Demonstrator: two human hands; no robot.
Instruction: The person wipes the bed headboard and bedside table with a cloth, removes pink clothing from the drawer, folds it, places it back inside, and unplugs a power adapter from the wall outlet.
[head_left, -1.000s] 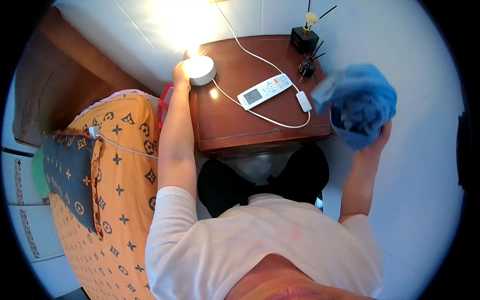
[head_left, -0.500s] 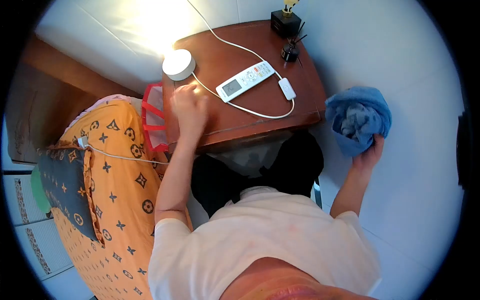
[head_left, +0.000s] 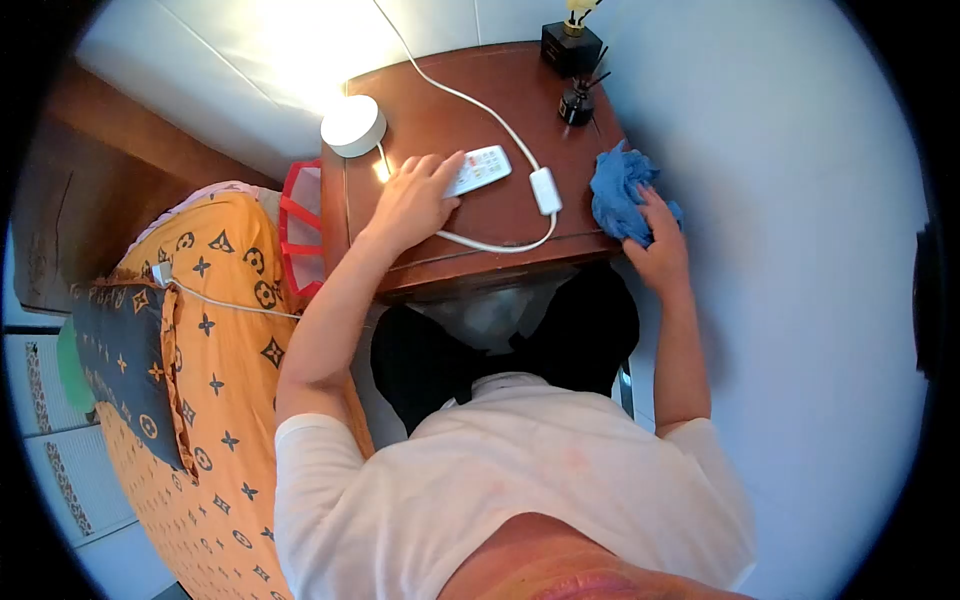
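On the brown wooden table lies a white remote control point(head_left: 483, 170) with small buttons, its left part hidden under my left hand point(head_left: 415, 200). The fingers and thumb of that hand are closed around the remote. A crumpled blue cloth point(head_left: 622, 190) is bunched at the table's right edge, and my right hand point(head_left: 660, 238) grips it from the near side. Close to the remote runs a white cord with an inline switch point(head_left: 544, 191). Up and left of my left hand stands a round white lamp point(head_left: 353, 126), which is lit.
The wooden table point(head_left: 460, 105) stands before my knees. Two dark reed diffusers, a square bottle point(head_left: 570, 50) and a smaller bottle point(head_left: 576, 106), stand at its back right. Left of it are a red-trimmed bag point(head_left: 302, 220) and a bed with orange bedding point(head_left: 225, 350).
My left hand has come right onto the remote, which has shifted left. The cord switch has also moved left. My right hand has brought the cloth left to the table edge, more crumpled.
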